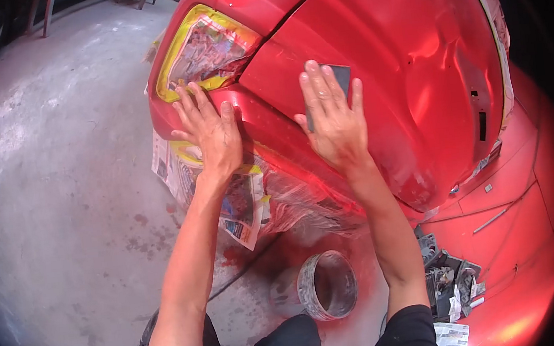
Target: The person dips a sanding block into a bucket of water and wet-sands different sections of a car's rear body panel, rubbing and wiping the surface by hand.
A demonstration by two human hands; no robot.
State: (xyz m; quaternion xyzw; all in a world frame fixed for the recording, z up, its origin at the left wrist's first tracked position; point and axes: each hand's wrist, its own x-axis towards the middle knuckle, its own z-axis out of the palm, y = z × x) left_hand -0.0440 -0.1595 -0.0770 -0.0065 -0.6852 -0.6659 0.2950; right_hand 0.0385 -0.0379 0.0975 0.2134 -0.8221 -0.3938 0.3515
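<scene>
My right hand point(333, 117) lies flat on the red car hood point(374, 70), holding a dark grey sheet of sandpaper point(342, 77) against the paint. Parts of the sheet show beside the fingers; the rest is hidden under them. My left hand point(209, 127) is open, its fingers spread on the red front corner of the car point(247, 106). Its fingertips reach the lower edge of the headlight area point(208, 49), which is masked with newspaper and yellow tape. A dark seam runs between hood and fender.
Newspaper and clear plastic point(292, 195) hang below the car's front edge. A round bucket point(328, 285) stands on the grey floor point(77, 172) near my knees. Dark parts point(450, 276) are piled at the right. A hose point(246, 267) crosses the floor.
</scene>
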